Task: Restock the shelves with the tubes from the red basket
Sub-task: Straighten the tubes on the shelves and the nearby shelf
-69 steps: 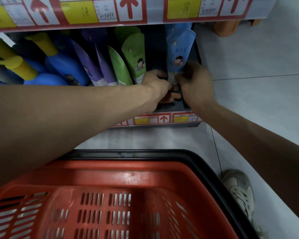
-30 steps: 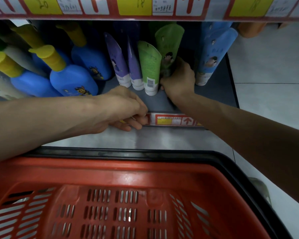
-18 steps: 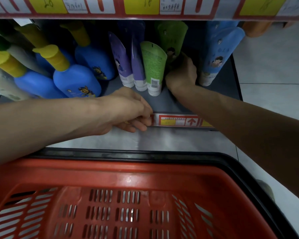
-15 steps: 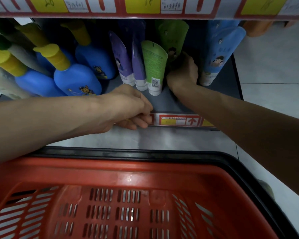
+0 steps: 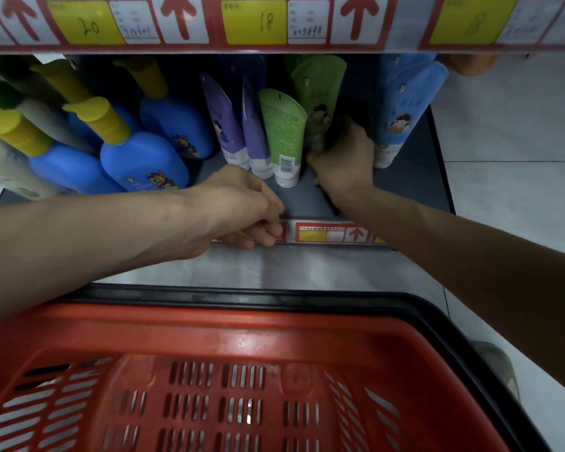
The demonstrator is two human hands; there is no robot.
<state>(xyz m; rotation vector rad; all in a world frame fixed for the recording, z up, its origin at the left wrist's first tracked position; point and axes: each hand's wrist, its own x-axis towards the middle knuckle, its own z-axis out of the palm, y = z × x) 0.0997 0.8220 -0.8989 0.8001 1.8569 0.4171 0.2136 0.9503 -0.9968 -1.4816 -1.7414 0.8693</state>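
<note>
Tubes (image 5: 282, 138) stand cap-down in a row on the bottom shelf (image 5: 411, 190), with blue bottles (image 5: 144, 164) at their 9 o'clock. The right hand (image 5: 343, 158) reaches in beside a blue tube (image 5: 402, 109), its grip clamped round the lower end of the rear green tube (image 5: 317, 93). The left hand (image 5: 242, 210) rests on the shelf's front lip at 7 o'clock, fingers curled under; whether that grip holds anything cannot be told. The step in hand looks like seating this tube upright. Next calls for letting go without tipping its neighbours, then a reach to the red basket (image 5: 209, 324) at 6 o'clock, whose visible part shows no tubes.
</note>
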